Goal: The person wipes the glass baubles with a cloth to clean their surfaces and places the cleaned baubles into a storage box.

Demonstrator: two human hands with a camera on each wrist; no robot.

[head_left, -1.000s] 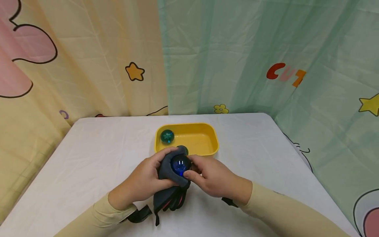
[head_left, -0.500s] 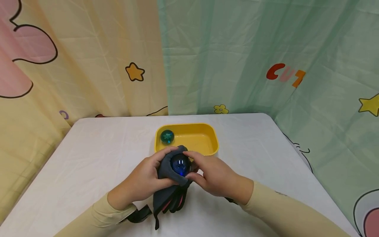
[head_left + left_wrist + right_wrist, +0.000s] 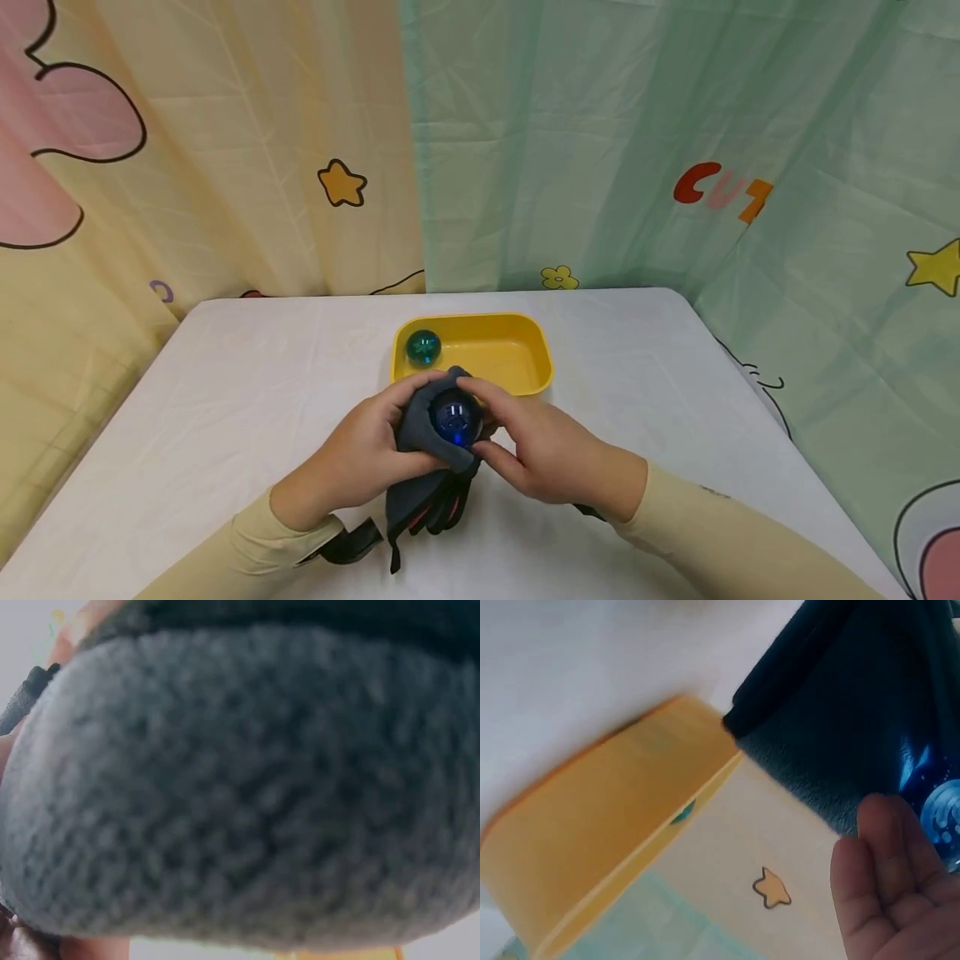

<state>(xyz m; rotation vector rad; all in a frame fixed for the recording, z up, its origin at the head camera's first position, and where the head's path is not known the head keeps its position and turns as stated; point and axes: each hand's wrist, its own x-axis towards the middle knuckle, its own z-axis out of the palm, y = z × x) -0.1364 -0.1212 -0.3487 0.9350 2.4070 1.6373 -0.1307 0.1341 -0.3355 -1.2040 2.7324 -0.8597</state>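
A clear blue ball [image 3: 456,417] with a pale swirl inside sits in the opening of a dark grey fleece-textured cloth piece [image 3: 420,433]. Below the ball the cloth hangs in black finger-like folds with pink between them, and a small strap dangles. My left hand [image 3: 367,454] grips the cloth from the left, fingers above and thumb below. From the right, my right hand [image 3: 540,446] holds the ball's side, forefinger at its upper edge and thumb at its lower edge. Fleece [image 3: 247,787] fills most of the left wrist view. Fingers [image 3: 889,862] touch the ball in the right wrist view.
A yellow tray [image 3: 510,358] stands just beyond my hands, with a clear green ball [image 3: 423,347] at its left end. White cloth [image 3: 637,375] covers the table. Printed curtains [image 3: 525,150] hang behind it and along the sides.
My right forefinger has moved up to the ball's top edge and the thumb has slid off its front to the lower right. The left hand has barely moved.
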